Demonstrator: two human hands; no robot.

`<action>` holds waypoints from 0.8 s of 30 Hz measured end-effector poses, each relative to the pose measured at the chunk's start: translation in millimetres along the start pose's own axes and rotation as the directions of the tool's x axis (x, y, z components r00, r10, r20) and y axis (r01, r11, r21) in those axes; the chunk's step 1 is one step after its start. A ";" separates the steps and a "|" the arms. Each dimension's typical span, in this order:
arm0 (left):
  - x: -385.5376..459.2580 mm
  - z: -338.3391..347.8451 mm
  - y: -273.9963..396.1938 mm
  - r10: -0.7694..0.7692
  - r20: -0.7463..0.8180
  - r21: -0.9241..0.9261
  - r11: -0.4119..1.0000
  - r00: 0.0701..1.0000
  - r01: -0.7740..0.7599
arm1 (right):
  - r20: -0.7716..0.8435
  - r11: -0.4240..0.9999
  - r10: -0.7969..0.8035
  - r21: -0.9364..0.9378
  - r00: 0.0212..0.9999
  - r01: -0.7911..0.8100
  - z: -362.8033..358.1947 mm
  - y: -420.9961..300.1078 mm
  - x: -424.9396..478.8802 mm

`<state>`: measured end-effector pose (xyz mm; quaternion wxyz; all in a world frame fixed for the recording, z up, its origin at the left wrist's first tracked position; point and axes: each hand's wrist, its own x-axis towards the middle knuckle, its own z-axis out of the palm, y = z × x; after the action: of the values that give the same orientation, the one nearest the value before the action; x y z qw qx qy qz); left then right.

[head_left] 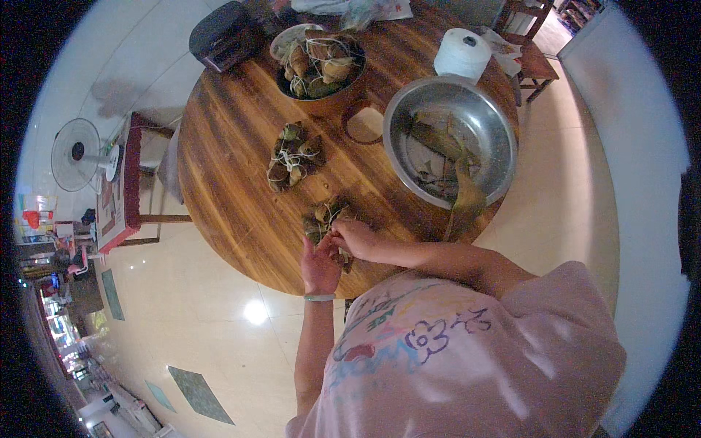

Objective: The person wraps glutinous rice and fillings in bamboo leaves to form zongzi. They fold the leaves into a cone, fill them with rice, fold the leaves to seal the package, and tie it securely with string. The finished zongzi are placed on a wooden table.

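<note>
Close to the table's near edge lies a bundle of leaf-wrapped zongzi (328, 211) tied with white string. My left hand (320, 269), a pale bangle on its wrist, reaches in from below with its thumb raised. From the right, my right hand (355, 236) comes over the bundle, and the fingertips of both hands meet at its string. The fingers partly cover the string and the lower zongzi. A second tied bundle of zongzi (290, 159) rests farther up the round wooden table (235, 191).
Several tied zongzi fill a dark bowl (323, 90) at the back. On the right, a steel basin (395, 159) holds long leaves, one hanging over its rim. Behind it stands a cone of white string (463, 53). A small round container (366, 125) sits between bowl and basin.
</note>
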<state>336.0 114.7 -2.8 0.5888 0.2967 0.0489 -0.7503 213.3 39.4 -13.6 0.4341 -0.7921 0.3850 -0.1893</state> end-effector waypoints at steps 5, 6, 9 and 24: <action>-2.6 15.0 -8.5 0.043 -0.094 0.083 0.996 0.995 -0.035 | -0.098 0.975 0.014 0.221 0.995 0.007 18.2 18.1 1.1; -3.4 10.6 -9.2 0.089 -0.122 0.152 0.986 0.989 -0.070 | -0.050 0.991 -0.007 0.130 0.999 0.013 13.8 11.4 4.0; -2.6 -5.2 -9.7 0.216 -0.188 0.336 0.931 0.958 -0.144 | -0.020 0.996 -0.023 0.087 1.000 0.025 6.7 8.8 13.8; -28.4 54.0 54.0 0.343 -0.019 0.811 0.555 0.939 -0.186 | 0.019 0.956 -0.232 0.190 0.973 0.224 -6.1 2.3 12.2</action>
<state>368.0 99.8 70.7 0.4929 0.5967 -0.2855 -0.5652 216.1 25.9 -12.5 0.4896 -0.7908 0.2627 -0.2568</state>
